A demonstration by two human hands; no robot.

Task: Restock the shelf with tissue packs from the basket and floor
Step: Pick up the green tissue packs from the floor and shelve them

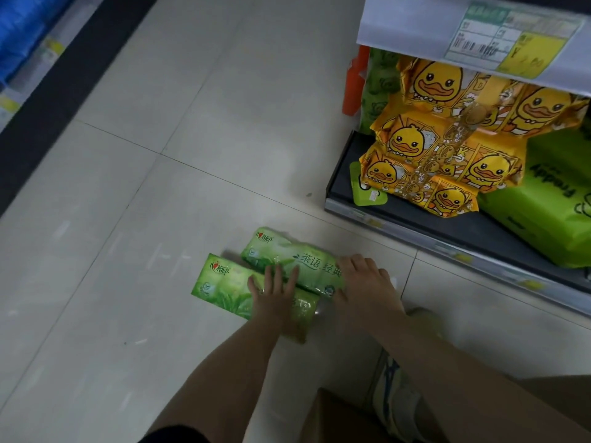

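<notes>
Two green tissue packs lie side by side on the tiled floor: the nearer pack [224, 287] and the farther pack [287, 257] with Chinese lettering. My left hand [273, 290] rests flat across both packs, fingers spread. My right hand [361, 279] grips the right end of the farther pack. The bottom shelf [399, 219] stands to the right, holding yellow duck-print packs [425, 155] and large green packs [543, 212]. No basket is in view.
A white shelf edge with a price label [511, 36] overhangs the bottom shelf. An orange upright [353, 84] stands at the shelf's left end. A brown cardboard box [335, 417] and my shoe [393, 398] are near my legs. Another shelf with blue goods [19, 33] lines the far left.
</notes>
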